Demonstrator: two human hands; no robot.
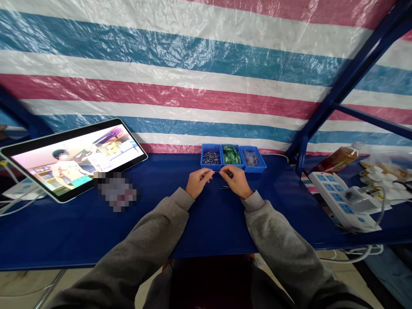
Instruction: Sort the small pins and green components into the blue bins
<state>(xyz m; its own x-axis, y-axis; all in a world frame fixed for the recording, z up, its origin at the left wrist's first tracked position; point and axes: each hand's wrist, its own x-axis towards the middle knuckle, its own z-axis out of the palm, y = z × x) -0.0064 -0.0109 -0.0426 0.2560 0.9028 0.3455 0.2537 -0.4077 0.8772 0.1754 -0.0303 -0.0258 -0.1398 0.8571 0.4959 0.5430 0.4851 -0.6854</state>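
Left hand (198, 182) and right hand (237, 180) pinch a thin, straight rod (216, 172) above the smooth, flat blue tabletop (219, 223).

We observe a striped, glossy tarp (180, 68) across the frame's upper half, a blue post (343, 86) slanting at upper right, a blue table (154, 171) spanning mid-frame, and pale floor (22, 285) at lower left.

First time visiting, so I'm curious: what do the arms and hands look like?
They're a person's: the left hand and right hand are gloveless. The left sleeve and right sleeve are long, plain grey and loose, with snugger cuffs at the wrists.
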